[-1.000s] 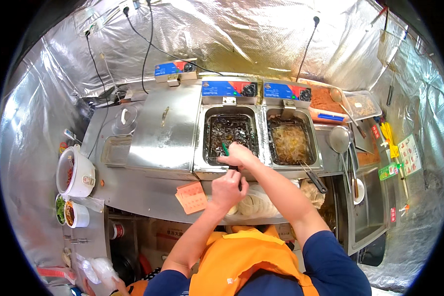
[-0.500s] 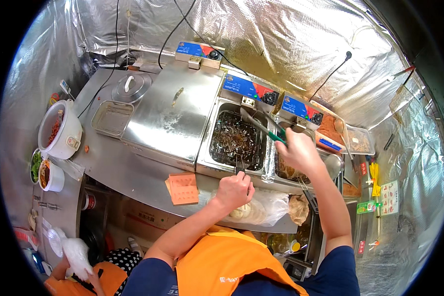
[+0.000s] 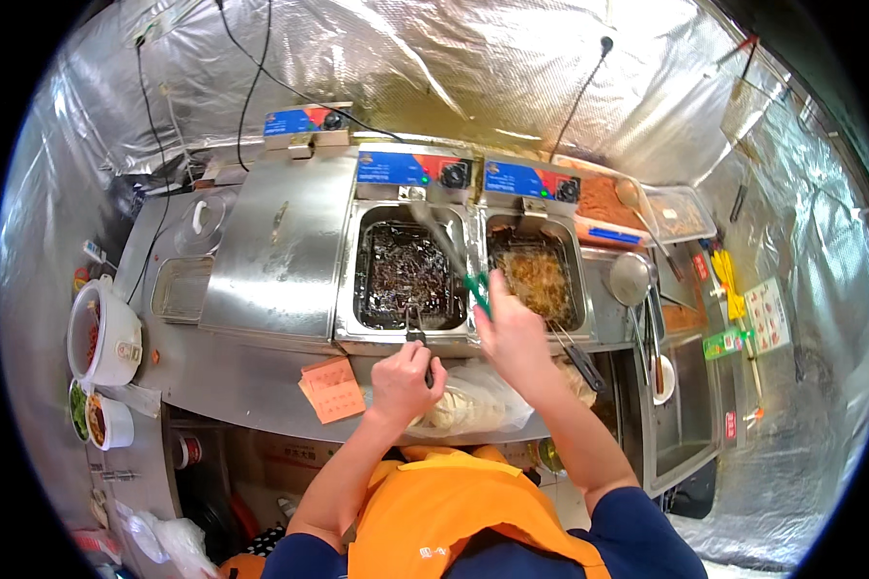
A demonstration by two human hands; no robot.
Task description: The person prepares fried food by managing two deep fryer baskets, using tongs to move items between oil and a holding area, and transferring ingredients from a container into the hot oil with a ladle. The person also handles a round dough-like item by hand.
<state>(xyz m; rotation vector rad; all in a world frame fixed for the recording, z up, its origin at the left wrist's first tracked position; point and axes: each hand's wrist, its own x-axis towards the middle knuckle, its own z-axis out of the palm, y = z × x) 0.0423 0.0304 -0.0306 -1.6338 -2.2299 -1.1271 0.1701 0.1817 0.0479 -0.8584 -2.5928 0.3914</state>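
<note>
My left hand is closed round the black handle of a fryer basket, which sits in the dark, bubbling oil of the left fryer. My right hand grips green-handled tongs. Their metal end is smeared by motion and points over the right rim of that fryer. Directly right of it, a second fryer holds brown food in foaming oil. That fryer's basket handle sticks out over the front edge.
Orange paper slips and a plastic bag of pale round pieces lie along the counter's front. A strainer ladle rests on the right, before a tub of reddish powder. White containers, including a large pot, stand at far left.
The view has turned, bringing the right fryer's contents into sight. My right hand and the tongs have moved toward me. My left hand still holds the basket handle.
</note>
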